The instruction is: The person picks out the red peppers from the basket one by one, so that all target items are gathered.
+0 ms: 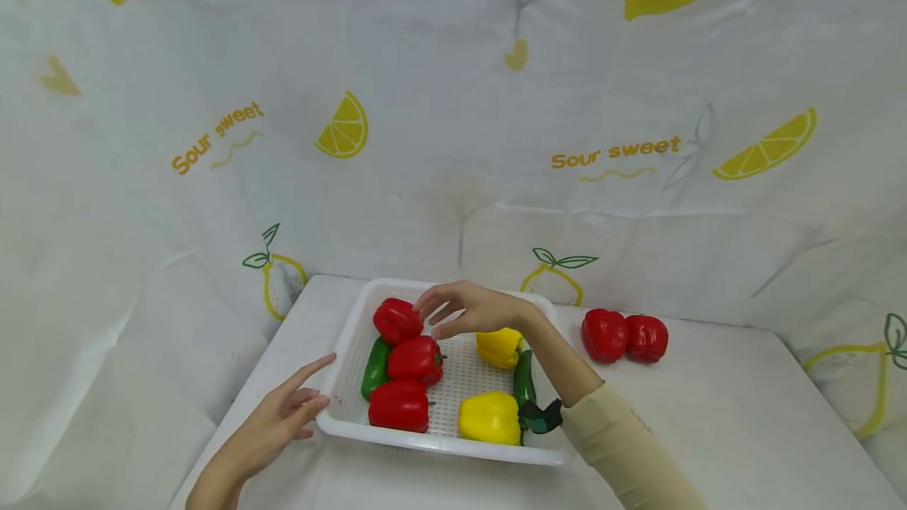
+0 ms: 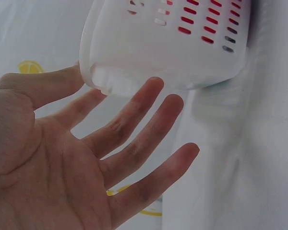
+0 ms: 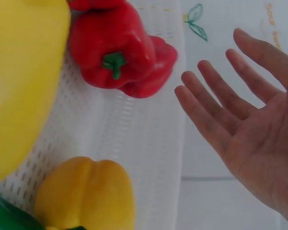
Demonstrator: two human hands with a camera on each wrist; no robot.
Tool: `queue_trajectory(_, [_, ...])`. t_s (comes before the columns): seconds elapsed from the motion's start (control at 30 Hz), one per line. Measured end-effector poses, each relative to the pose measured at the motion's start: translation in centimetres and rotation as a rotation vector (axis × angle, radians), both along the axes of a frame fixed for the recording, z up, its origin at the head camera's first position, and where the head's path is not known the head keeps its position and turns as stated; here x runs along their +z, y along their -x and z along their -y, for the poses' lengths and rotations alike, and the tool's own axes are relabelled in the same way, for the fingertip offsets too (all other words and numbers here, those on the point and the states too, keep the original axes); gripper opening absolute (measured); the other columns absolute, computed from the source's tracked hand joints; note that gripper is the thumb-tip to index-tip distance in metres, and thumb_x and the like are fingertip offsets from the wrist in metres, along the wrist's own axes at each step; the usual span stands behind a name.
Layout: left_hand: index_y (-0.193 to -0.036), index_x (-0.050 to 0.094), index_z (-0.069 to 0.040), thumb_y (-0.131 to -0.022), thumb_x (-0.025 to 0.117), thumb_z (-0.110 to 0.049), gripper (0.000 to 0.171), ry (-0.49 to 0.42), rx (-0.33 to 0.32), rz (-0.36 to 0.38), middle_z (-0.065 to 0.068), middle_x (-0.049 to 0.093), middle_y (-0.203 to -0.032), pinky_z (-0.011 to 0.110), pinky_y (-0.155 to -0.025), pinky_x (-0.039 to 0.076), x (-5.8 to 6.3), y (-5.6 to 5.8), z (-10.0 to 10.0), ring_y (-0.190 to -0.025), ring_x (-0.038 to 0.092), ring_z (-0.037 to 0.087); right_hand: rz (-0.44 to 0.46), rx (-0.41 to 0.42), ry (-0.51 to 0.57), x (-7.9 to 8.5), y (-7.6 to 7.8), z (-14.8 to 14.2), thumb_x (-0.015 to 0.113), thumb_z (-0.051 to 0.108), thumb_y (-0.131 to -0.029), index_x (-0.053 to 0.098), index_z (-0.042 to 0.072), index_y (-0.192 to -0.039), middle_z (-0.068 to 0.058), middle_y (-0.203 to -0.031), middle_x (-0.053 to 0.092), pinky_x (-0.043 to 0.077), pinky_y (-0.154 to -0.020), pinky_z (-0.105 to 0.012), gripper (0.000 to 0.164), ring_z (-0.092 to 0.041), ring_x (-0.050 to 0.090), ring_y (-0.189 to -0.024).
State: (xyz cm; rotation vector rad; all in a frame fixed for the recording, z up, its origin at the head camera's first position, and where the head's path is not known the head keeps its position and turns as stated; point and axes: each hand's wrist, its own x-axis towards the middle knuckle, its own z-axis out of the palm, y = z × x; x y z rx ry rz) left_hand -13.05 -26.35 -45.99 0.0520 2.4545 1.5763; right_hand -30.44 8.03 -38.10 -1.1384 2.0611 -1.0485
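A white plastic basket (image 1: pixel 397 437) holds three red bell peppers (image 1: pixel 398 405) and a long green vegetable (image 1: pixel 375 369) on its left side. Two yellow bell peppers (image 1: pixel 489 418) and a slim green chili pepper (image 1: pixel 524 380) lie on its right. My left hand (image 1: pixel 278 413) is at the basket's left edge; in the left wrist view its thumb (image 2: pixel 57 86) meets the rim and the other fingers spread loosely. Over the basket's far part, my right hand (image 1: pixel 471 309) hovers near the farthest red pepper (image 1: pixel 394 321). It holds nothing, fingers relaxed and apart in the right wrist view.
Two more red bell peppers (image 1: pixel 604 335) sit side by side on the white table (image 1: pixel 737 408), right of the basket. A white cloth (image 1: pixel 439 132) printed with lemons hangs behind the table. A black and teal piece (image 1: pixel 542 417) sits by the right sleeve (image 1: pixel 623 447).
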Motion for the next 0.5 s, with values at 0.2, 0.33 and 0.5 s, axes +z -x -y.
queue_trajectory(0.2, [-0.168, 0.04, -0.026, -0.109, 0.064, -0.033, 0.064, 0.008, -0.007, -0.002, 0.025, 0.07, -0.139, 0.053, -0.089, 0.067, -0.2, 0.0, 0.0, -0.126, 0.068, 0.035, 0.072, 0.025, -0.106, -1.4, 0.2, 1.2, 0.075, 0.012, -0.098, 0.058, 0.003, -0.148, -0.02, -0.152, 0.062, 0.057, -0.116, -0.043, 0.054, -0.041, 0.058, -0.144])
queue_trajectory(0.33, [-0.167, 0.041, -0.027, -0.109, 0.065, -0.033, 0.063, 0.008, 0.004, -0.004, 0.024, 0.07, -0.139, 0.052, -0.088, 0.067, -0.2, -0.1, 0.0, -0.126, 0.068, 0.034, 0.06, 0.026, -0.149, -2.3, 0.4, 1.7, 0.079, 0.014, -0.096, 0.062, 0.006, -0.146, -0.012, -0.15, 0.065, 0.057, -0.116, -0.041, 0.053, -0.032, 0.059, -0.143])
queue_trajectory(0.5, [-0.167, 0.042, -0.028, -0.109, 0.065, -0.032, 0.063, 0.007, 0.016, 0.002, 0.024, 0.069, -0.139, 0.053, -0.089, 0.067, -0.1, 0.0, 0.0, -0.128, 0.067, 0.035, 0.052, 0.028, -0.171, -2.8, 0.5, 2.0, 0.082, 0.013, -0.093, 0.064, 0.008, -0.146, -0.009, -0.15, 0.065, 0.057, -0.115, -0.043, 0.056, -0.029, 0.059, -0.14])
